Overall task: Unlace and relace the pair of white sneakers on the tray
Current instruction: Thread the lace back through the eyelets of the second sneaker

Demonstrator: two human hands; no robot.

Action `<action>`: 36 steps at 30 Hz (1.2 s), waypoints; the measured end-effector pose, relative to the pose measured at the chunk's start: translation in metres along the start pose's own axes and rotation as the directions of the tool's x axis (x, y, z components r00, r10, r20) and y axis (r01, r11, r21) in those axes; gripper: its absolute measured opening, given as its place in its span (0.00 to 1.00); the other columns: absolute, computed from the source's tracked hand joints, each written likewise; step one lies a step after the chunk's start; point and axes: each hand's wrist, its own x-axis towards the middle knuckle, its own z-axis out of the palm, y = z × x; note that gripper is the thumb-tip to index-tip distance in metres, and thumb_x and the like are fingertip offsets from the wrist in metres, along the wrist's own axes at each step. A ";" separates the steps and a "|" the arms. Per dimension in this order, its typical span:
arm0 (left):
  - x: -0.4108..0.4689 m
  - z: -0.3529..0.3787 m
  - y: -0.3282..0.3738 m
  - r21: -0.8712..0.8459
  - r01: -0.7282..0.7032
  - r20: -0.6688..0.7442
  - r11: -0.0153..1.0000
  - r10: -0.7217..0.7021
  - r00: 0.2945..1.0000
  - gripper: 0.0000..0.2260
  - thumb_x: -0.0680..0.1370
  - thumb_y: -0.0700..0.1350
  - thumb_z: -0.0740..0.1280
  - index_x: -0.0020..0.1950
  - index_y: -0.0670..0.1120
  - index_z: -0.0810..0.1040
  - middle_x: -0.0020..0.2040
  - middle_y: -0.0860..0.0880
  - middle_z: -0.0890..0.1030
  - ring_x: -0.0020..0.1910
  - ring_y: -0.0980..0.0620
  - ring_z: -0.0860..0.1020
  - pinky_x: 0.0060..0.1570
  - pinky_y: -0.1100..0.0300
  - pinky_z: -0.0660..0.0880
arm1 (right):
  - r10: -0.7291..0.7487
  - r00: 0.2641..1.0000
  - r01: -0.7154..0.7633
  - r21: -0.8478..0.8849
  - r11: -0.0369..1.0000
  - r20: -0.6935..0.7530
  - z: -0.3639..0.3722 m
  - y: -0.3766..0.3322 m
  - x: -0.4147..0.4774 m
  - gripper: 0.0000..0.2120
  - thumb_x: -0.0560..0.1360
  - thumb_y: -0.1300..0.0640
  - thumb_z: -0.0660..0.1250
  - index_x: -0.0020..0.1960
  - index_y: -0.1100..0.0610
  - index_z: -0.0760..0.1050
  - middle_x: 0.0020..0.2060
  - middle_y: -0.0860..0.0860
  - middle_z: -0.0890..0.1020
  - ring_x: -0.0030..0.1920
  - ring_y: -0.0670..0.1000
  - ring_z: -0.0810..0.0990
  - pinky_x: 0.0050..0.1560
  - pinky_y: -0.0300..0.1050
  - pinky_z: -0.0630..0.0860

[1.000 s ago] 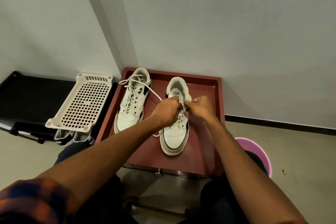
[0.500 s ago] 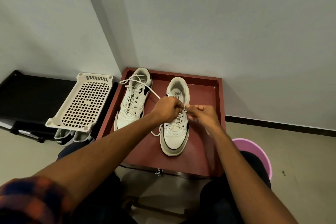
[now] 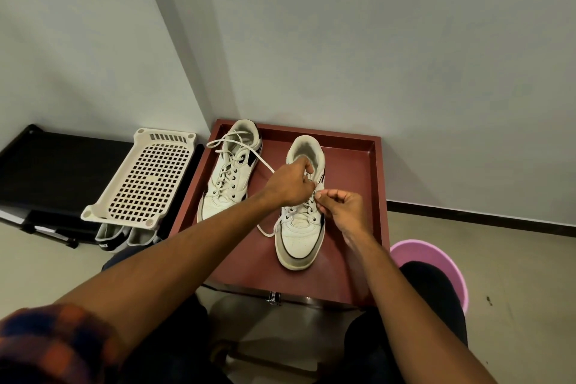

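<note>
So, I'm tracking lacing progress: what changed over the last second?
The right hand drew back a little toward the person, still pinching the lace. The left hand kept holding the lace on the right shoe; left shoe and tray unmoved.

We're in a home here, a shoe corner by the look of it: plain painted walls (image 3: 343, 40), dark skirting (image 3: 467, 212), a low black rack (image 3: 46, 171) with grey shoes (image 3: 109, 237) tucked under a white plastic shelf (image 3: 140, 178), pink bucket (image 3: 448, 262) on the floor (image 3: 514, 274).
</note>
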 end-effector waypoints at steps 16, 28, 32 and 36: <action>0.043 -0.021 0.035 0.265 0.160 0.071 0.951 -0.184 0.980 0.10 0.72 0.45 0.75 0.51 0.44 0.83 0.46 0.49 0.84 0.45 0.50 0.81 0.41 0.61 0.72 | -0.123 0.897 -0.021 -0.319 0.948 -0.424 -0.063 -0.083 0.076 0.07 0.68 0.60 0.74 0.32 0.52 0.85 0.29 0.49 0.85 0.37 0.51 0.87 0.49 0.53 0.85; 0.042 -0.024 0.026 0.224 0.150 0.052 0.963 -0.166 0.985 0.14 0.72 0.50 0.76 0.52 0.44 0.82 0.49 0.48 0.84 0.50 0.47 0.82 0.46 0.59 0.74 | 0.159 0.933 -0.253 -0.273 0.928 -0.324 -0.017 -0.027 0.025 0.14 0.73 0.51 0.74 0.36 0.61 0.84 0.31 0.55 0.85 0.31 0.53 0.84 0.41 0.49 0.83; 0.041 -0.024 0.026 0.220 0.145 0.059 0.965 -0.162 0.985 0.13 0.72 0.49 0.76 0.52 0.43 0.82 0.49 0.47 0.85 0.50 0.47 0.82 0.47 0.58 0.76 | 0.204 0.952 -0.213 -0.012 0.977 -0.230 0.011 -0.014 0.015 0.09 0.73 0.60 0.77 0.43 0.67 0.83 0.32 0.58 0.83 0.26 0.48 0.77 0.29 0.38 0.76; 0.042 -0.022 0.023 0.237 0.126 0.052 0.963 -0.142 0.988 0.13 0.73 0.49 0.76 0.52 0.43 0.82 0.49 0.47 0.85 0.50 0.47 0.82 0.47 0.58 0.75 | 0.171 0.952 -0.155 0.083 0.984 -0.255 0.018 -0.012 0.014 0.03 0.73 0.67 0.75 0.46 0.67 0.82 0.34 0.58 0.82 0.26 0.45 0.76 0.28 0.35 0.75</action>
